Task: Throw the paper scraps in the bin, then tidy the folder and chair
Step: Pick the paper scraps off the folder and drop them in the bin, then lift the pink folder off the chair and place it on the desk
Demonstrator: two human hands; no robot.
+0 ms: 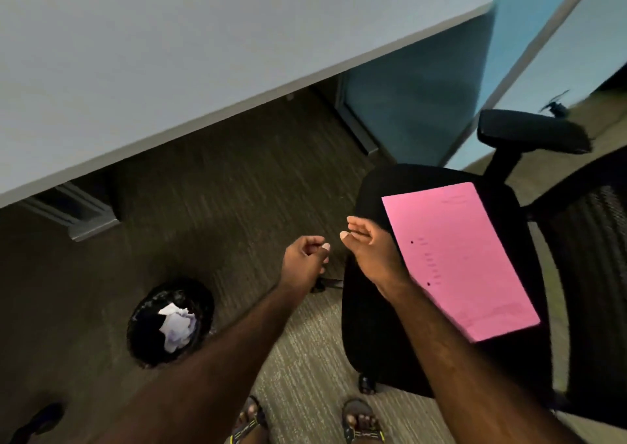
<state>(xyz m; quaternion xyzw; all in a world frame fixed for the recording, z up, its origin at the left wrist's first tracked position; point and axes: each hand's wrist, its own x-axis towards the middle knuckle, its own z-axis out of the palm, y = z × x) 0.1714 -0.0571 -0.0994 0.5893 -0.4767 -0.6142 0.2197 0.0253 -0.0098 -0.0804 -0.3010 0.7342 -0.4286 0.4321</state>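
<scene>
Head view shows the right hand [369,250], fingers apart and empty, nearest the pink folder [461,260] lying just to its right on the chair [369,335] seat at centre right, long axis running upper left to lower right, while the left hand [303,262] curls loosely.

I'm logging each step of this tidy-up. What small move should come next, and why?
Probably reach the right hand onto the pink folder and lift it. Crumpled paper already lies in the bin, both hands look empty, and the folder lies flat on the chair seat beside that open hand.
</scene>
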